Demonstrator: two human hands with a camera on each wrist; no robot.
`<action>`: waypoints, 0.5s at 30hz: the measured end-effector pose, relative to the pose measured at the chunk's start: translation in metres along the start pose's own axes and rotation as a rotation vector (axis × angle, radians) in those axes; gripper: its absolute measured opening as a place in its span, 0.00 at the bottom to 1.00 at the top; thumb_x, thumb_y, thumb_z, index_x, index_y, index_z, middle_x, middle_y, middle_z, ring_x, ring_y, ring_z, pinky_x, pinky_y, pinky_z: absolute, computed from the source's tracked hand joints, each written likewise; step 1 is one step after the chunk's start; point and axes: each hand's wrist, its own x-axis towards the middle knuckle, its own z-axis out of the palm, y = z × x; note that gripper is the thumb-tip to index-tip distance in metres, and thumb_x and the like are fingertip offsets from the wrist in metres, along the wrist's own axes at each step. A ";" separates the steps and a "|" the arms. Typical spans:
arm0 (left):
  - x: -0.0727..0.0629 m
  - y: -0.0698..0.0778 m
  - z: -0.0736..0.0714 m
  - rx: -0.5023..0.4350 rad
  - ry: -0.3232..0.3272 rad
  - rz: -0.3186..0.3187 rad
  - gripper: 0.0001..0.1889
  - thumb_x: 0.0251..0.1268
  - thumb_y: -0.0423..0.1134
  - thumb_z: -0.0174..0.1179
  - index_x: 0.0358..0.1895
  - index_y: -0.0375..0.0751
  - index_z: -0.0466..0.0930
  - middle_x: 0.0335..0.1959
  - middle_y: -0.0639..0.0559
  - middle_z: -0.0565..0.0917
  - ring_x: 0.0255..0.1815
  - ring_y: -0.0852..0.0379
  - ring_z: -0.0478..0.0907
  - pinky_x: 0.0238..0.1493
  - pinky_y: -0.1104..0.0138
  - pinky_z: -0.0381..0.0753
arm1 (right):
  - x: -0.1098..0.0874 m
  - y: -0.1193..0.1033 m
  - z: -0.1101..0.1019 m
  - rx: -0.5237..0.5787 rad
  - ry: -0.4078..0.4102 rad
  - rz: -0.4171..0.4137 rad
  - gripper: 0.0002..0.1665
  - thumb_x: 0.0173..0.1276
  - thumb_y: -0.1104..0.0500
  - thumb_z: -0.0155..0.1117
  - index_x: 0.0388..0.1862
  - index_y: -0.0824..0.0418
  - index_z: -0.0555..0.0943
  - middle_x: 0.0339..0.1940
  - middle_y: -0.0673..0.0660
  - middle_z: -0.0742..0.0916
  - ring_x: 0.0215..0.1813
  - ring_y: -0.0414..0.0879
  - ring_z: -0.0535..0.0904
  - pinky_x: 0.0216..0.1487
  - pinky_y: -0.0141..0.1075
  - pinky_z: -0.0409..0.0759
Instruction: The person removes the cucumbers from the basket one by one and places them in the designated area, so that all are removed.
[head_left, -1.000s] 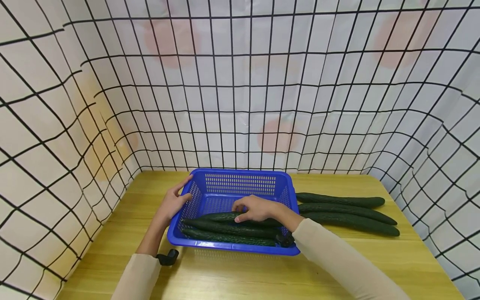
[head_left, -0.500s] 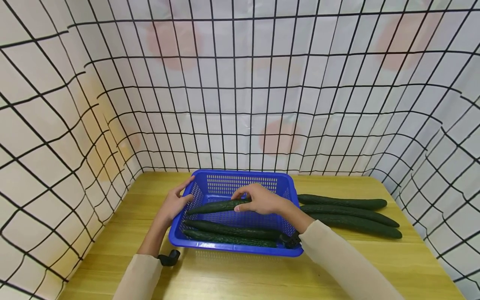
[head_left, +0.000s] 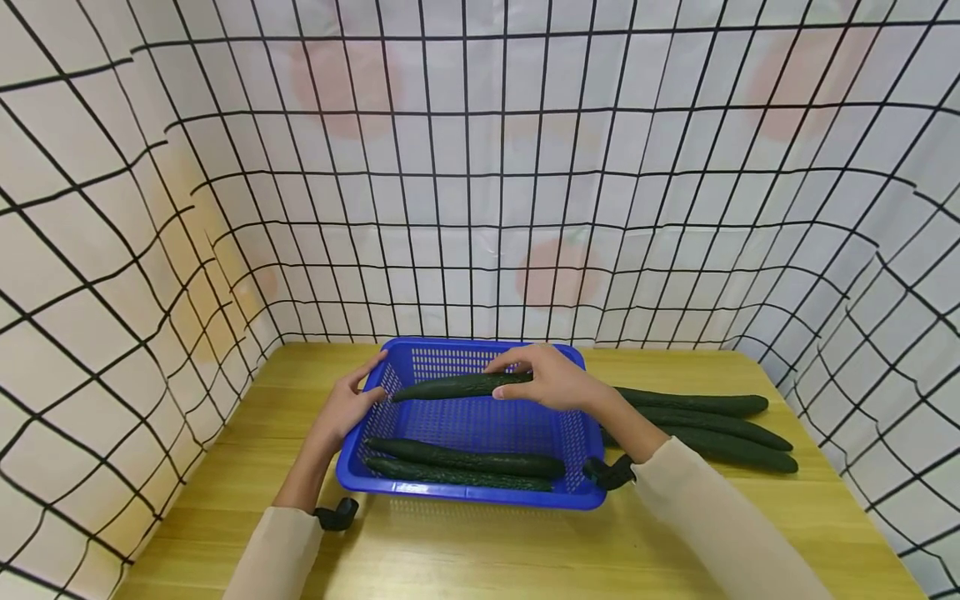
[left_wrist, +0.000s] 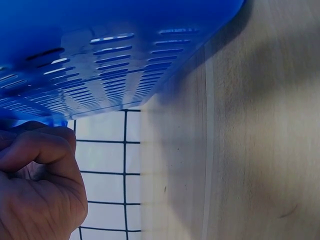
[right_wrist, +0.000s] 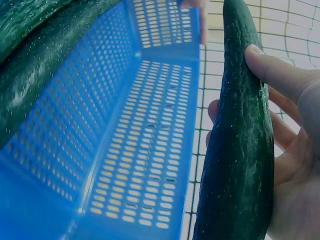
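A blue plastic basket [head_left: 465, 495] with slotted walls stands on the table, and my left hand [head_left: 351, 405] grips its left rim, thumb on the inner side. Curled fingers of that left hand [left_wrist: 47, 175] show at the rim in the left wrist view. My right hand [head_left: 551, 379] holds a long dark green cucumber [head_left: 446, 387] above the back part of the basket. In the right wrist view, thumb and fingers lie on opposite sides of this cucumber [right_wrist: 240, 135]. Two more cucumbers [head_left: 465, 458] lie side by side along the basket's front wall.
Three cucumbers [head_left: 723, 423] lie on the wooden table [head_left: 480, 550] right of the basket, partly behind the right forearm. A black wire grid [head_left: 465, 175] over pale cloth encloses the table at the back and both sides.
My right hand has lifted one cucumber from beside the two others in the basket and moved it up, back and slightly right. The left hand stays on the rim.
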 end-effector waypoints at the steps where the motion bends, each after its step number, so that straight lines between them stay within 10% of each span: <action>1: 0.000 0.000 0.000 0.001 0.000 -0.001 0.37 0.71 0.35 0.56 0.79 0.72 0.62 0.65 0.28 0.77 0.33 0.43 0.88 0.33 0.53 0.90 | -0.003 0.001 -0.002 -0.004 0.009 -0.005 0.22 0.70 0.47 0.70 0.62 0.48 0.85 0.62 0.49 0.87 0.67 0.52 0.80 0.68 0.53 0.78; 15: 0.001 0.000 -0.001 -0.039 -0.016 -0.039 0.39 0.72 0.34 0.55 0.81 0.70 0.58 0.66 0.26 0.75 0.34 0.41 0.88 0.34 0.53 0.90 | -0.049 0.027 -0.027 -0.022 0.065 0.061 0.24 0.72 0.48 0.68 0.65 0.51 0.83 0.66 0.55 0.84 0.69 0.60 0.77 0.69 0.57 0.76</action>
